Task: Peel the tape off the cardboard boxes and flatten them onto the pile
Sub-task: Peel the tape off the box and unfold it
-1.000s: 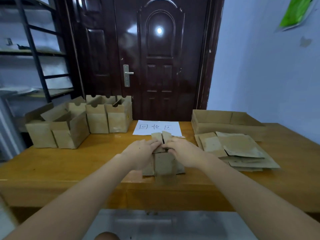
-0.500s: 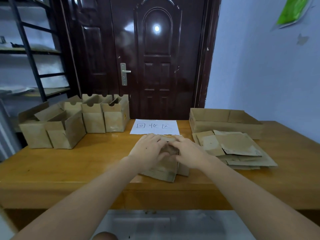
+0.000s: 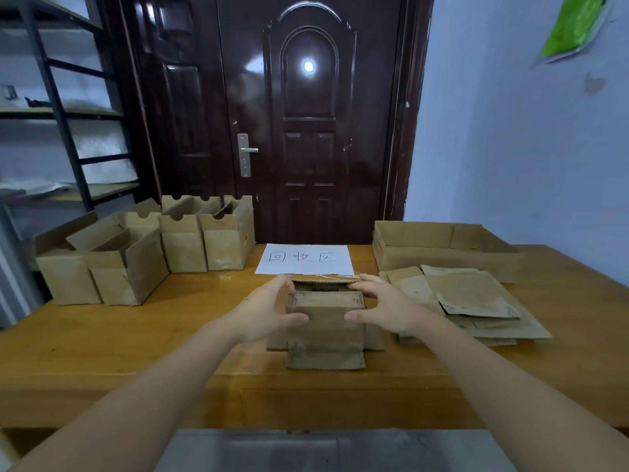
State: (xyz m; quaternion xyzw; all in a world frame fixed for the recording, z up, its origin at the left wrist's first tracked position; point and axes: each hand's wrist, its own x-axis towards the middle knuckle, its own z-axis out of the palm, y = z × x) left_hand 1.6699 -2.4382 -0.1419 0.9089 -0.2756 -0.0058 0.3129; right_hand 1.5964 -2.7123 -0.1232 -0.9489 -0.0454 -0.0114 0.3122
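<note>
A wooden counter spans the view. At its far edge, toward 12 o'clock, lies a white paper sheet with handwritten characters. Behind it stands a dark glossy door with a silver handle. A metal shelf rack stands at 10 o'clock. A green poster hangs on the blue wall at 2 o'clock.
</note>
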